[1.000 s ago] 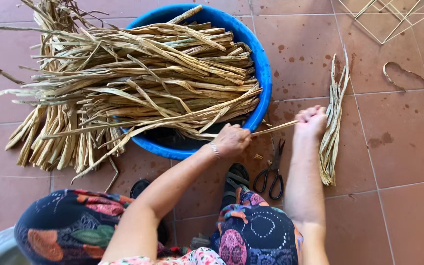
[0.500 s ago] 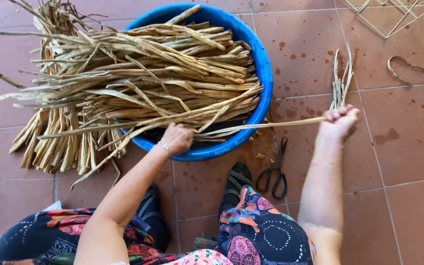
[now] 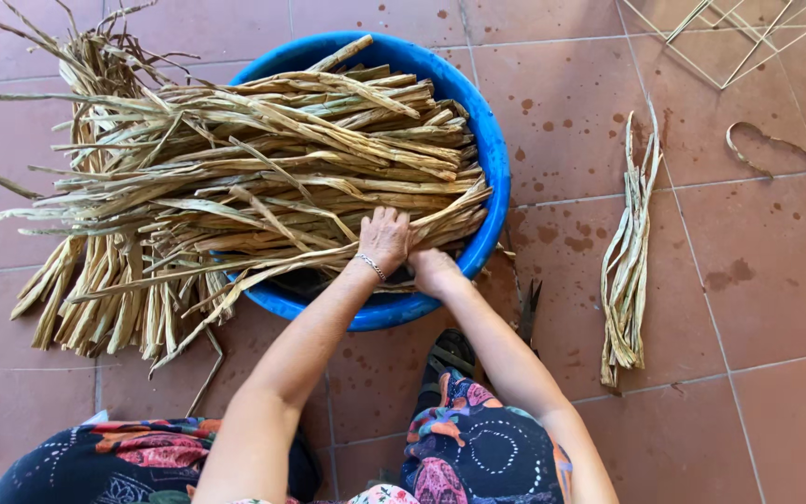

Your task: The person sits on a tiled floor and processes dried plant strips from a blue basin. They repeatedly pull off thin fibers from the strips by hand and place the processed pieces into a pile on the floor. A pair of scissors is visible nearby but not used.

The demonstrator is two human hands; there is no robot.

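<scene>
Left hand lies palm-down on the near edge of the dried leaves, fingers together and curled over a few strips; whether it pinches one strip or only presses on them cannot be told. Right hand just beside it, touching at the thumb side, knuckles up, fingers tucked down into the leaves near the tub rim; its grip is hidden. A thin bracelet on the left wrist. The leaves lie heaped across the blue tub, their ends spilling over its left rim onto the tiled floor. To do this well, judged from the tangle: single out one strip at its end, hold the neighbours down with the other hand, and draw along the strip's length, not across the heap. Further out: scissors on the floor by the right forearm, a small bundle of sorted strips lying apart at right, a curled scrap beyond it.
</scene>
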